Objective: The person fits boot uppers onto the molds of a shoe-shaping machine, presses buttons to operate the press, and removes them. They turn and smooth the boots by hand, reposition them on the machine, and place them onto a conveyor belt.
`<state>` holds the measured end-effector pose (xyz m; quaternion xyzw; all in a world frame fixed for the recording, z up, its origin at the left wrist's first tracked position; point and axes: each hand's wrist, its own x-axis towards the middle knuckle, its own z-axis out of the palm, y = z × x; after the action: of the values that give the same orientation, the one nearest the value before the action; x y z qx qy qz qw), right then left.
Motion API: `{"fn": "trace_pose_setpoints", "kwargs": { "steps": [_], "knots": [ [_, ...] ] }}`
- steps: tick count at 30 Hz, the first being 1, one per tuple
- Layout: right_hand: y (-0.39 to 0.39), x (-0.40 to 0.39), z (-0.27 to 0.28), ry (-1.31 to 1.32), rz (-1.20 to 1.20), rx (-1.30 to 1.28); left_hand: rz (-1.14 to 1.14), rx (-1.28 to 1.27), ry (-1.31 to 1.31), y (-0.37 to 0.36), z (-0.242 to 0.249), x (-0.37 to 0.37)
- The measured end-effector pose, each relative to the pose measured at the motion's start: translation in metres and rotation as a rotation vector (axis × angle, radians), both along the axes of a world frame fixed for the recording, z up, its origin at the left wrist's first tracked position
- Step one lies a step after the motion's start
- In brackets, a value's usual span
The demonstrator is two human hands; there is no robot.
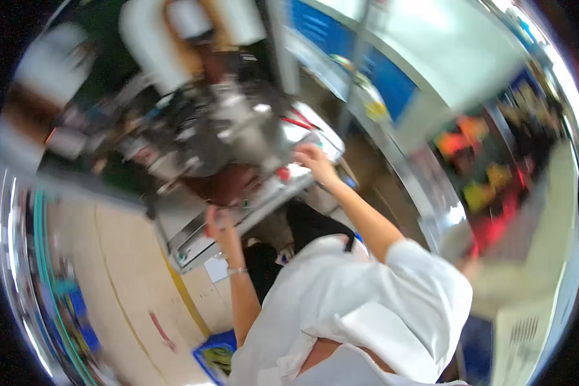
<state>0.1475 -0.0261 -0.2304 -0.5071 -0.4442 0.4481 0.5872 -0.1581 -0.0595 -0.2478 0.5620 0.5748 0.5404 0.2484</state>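
Observation:
My left hand [220, 225] is at the front edge of the work table [190, 235], just below a dark reddish-brown piece [222, 183] at the foot of a machine [202, 138]. Motion smears its fingers, and whether it touches the piece cannot be made out. At the table's right end my right hand [312, 159] hovers beside the machine, its fingers partly bent and blurred. Near it are a small red object [283, 173] and a red-handled tool [296, 120] on a white surface. I cannot make out anything held in either hand.
A blue crate [206, 354] with greenish contents stands on the floor at lower left. Yellow lines [186, 296] mark the floor. To the right are a metal-framed bench [424, 58] and orange and yellow items [460, 138]. Other people's blurred arms [174, 45] show beyond the machine.

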Motion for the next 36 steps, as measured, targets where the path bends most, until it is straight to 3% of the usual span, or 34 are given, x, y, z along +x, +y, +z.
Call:
{"fn": "trace_pose_setpoints", "kwargs": {
  "steps": [1, 2, 4, 6, 8, 10, 12, 14, 15, 17, 18, 19, 21, 24, 25, 26, 27, 28, 29, 30, 31, 33, 34, 36],
  "knots": [
    [-0.004, 0.003, -0.016, -0.02, -0.048, -0.004, 0.091, -0.017, 0.126, -0.004, 0.008, 0.005],
    [-0.013, 0.006, -0.022, -0.058, -0.096, 0.009, 0.072, -0.01, -0.083, -0.009, 0.019, 0.016],
    [-0.043, 0.021, -0.027, 0.016, -0.181, -0.082, 0.113, 0.036, 0.09, -0.017, 0.019, 0.016],
    [-0.077, 0.055, -0.042, -0.177, -0.268, -0.231, 0.122, 0.048, 0.102, -0.024, 0.021, 0.024],
    [-0.118, 0.088, -0.055, -0.165, -0.459, -0.341, 0.113, 0.06, 0.036, -0.029, 0.012, 0.021],
    [-0.159, 0.126, -0.099, 0.139, -0.624, -0.308, 0.104, 0.051, 0.015, -0.033, 0.01, 0.026],
    [-0.197, 0.156, -0.121, -0.069, -0.767, -0.372, 0.116, 0.019, 0.017, -0.038, 0.007, 0.03],
    [-0.222, 0.174, -0.097, -0.116, -0.761, -0.565, 0.149, -0.028, 0.039, -0.04, 0.005, 0.035],
    [-0.228, 0.189, -0.112, -0.006, -0.792, -0.535, 0.155, -0.01, 0.044, -0.04, 0.004, 0.04],
    [-0.233, 0.226, -0.115, -0.356, -0.852, -0.635, 0.176, 0.032, 0.049, -0.041, 0.004, 0.051],
    [-0.235, 0.262, -0.142, -0.788, -0.997, -0.469, 0.161, 0.035, 0.058, -0.043, 0.006, 0.055],
    [-0.234, 0.291, -0.131, -0.855, -1.058, -0.515, 0.149, 0.039, 0.067, -0.045, 0.01, 0.059],
    [-0.231, 0.347, -0.095, -1.424, -1.131, -0.481, 0.096, 0.06, 0.084, -0.046, 0.011, 0.062],
    [-0.222, 0.432, -0.084, -1.689, -0.774, -0.904, -0.004, 0.115, 0.14, -0.04, 0.011, 0.05],
    [-0.226, 0.457, -0.098, -1.807, -0.857, -0.631, -0.009, 0.141, 0.169, -0.036, 0.011, 0.045],
    [-0.233, 0.484, -0.111, -1.654, -0.762, -0.64, 0.013, 0.173, 0.193, -0.039, 0.011, 0.045],
    [-0.232, 0.508, -0.128, -1.727, -0.773, -0.547, 0.092, 0.095, 0.096, -0.043, 0.025, 0.058],
    [-0.232, 0.532, -0.146, -1.801, -0.786, -0.455, 0.083, 0.154, 0.165, -0.042, 0.035, 0.061],
    [-0.227, 0.543, -0.149, -1.664, -0.832, -0.203, 0.083, 0.201, 0.24, -0.041, 0.044, 0.06],
    [-0.229, 0.553, -0.153, -2.045, -0.552, -0.969, 0.081, 0.236, 0.32, -0.043, 0.051, 0.06],
    [-0.231, 0.559, -0.157, -2.174, -0.642, -0.735, 0.107, 0.228, 0.262, -0.043, 0.057, 0.065],
    [-0.218, 0.544, -0.124, -1.993, -0.529, -1.102, 0.109, 0.21, 0.253, -0.042, 0.069, 0.073],
    [-0.215, 0.538, -0.111, -1.837, -0.557, -1.135, 0.11, 0.216, 0.26, -0.042, 0.074, 0.074],
    [-0.205, 0.513, -0.069, -2.004, -0.499, -1.08, 0.072, 0.222, 0.283, -0.038, 0.084, 0.076]
  ]
}}
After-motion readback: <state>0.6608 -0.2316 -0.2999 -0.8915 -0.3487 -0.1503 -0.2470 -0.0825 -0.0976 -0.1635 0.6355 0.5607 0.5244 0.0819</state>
